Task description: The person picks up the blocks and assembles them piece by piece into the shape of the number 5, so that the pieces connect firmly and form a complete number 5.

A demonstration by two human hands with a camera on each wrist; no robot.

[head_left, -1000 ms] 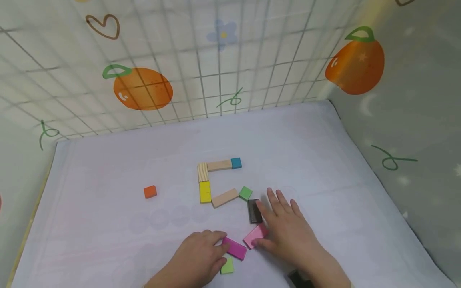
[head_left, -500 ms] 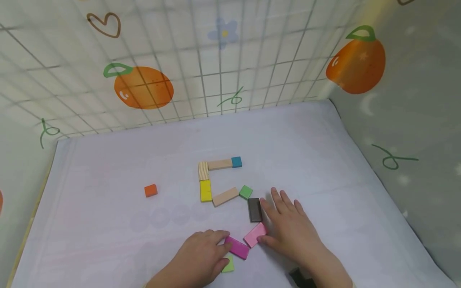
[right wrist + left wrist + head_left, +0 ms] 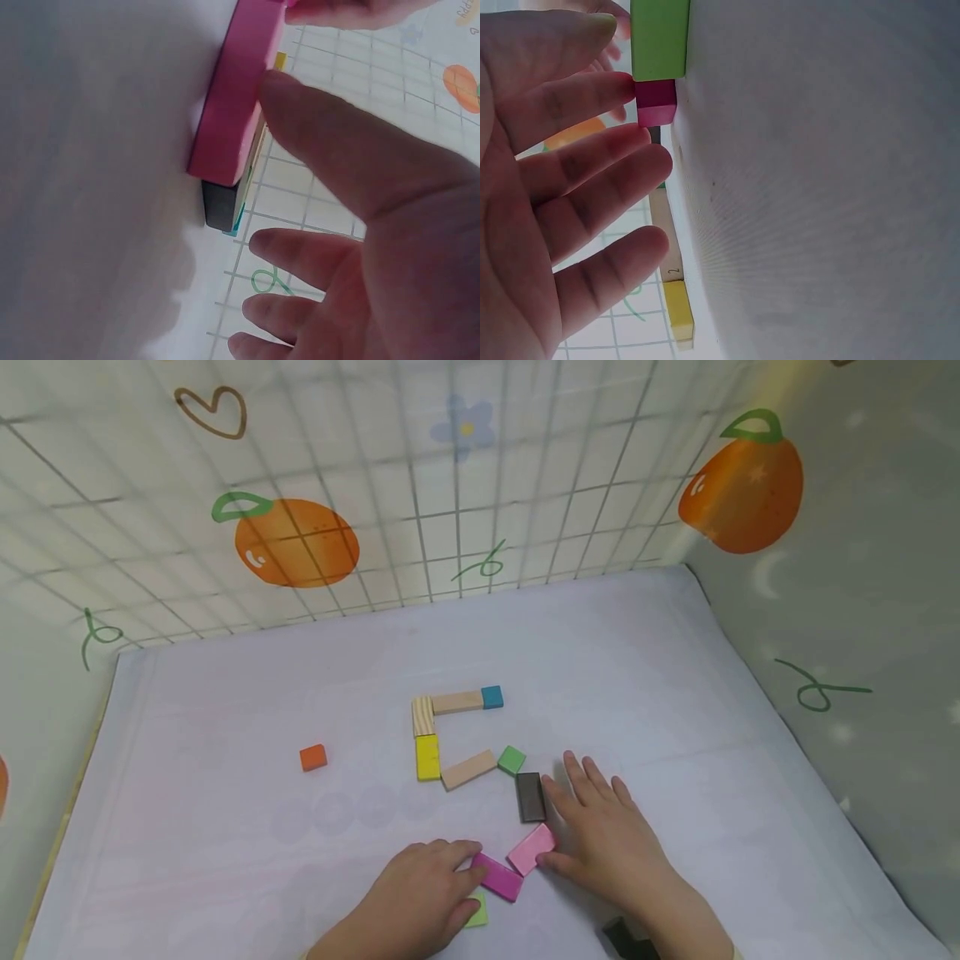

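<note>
My left hand (image 3: 416,893) touches a magenta block (image 3: 498,877) with a fingertip, its fingers fairly straight in the left wrist view. The left thumb lies over a light green block (image 3: 477,910), covering part of it. The magenta block's right end meets, or nearly meets, a pink block (image 3: 532,848). My right hand (image 3: 611,839) lies spread, its thumb tip against the pink block (image 3: 656,105). Beside the right index fingertip is a dark block (image 3: 531,797). A green cube (image 3: 512,761) and a plain wooden block (image 3: 469,770) continue the line.
A yellow block (image 3: 427,757), a striped wooden block (image 3: 423,716), another plain block (image 3: 457,702) and a blue cube (image 3: 492,697) extend the line. An orange cube (image 3: 313,757) lies apart at left. A dark object (image 3: 628,939) sits by the right wrist. Patterned curtains (image 3: 420,485) surround the white surface.
My left hand has slid the magenta block right, up to the pink block. The right index finger has come off the dark block's top, and that hand has shifted slightly right.
</note>
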